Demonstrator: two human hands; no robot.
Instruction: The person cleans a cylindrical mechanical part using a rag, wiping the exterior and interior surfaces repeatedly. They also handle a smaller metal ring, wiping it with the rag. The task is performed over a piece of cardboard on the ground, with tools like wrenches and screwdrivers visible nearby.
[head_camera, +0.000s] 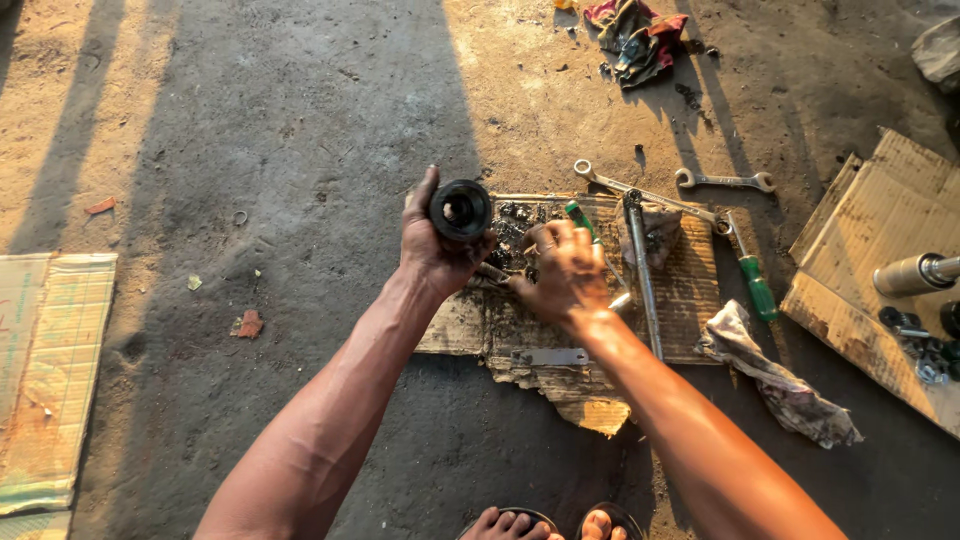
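Observation:
My left hand (432, 250) grips a black round hollow part (460, 209), its open end facing up toward me. My right hand (566, 270) rests lower, fingers curled down among several small metal parts (512, 232) spread on a torn piece of cardboard (690, 300). What the right fingers hold is hidden. A green-handled tool (578, 217) pokes out just behind the right hand.
On the cardboard lie a long metal bar (642, 275), a flat metal plate (548, 356) and a dirty rag (780, 385). Two spanners (725, 180) and a green-handled screwdriver (755, 285) lie behind. More cardboard with a metal cylinder (910, 273) is at right. My feet (550, 522) are at the bottom.

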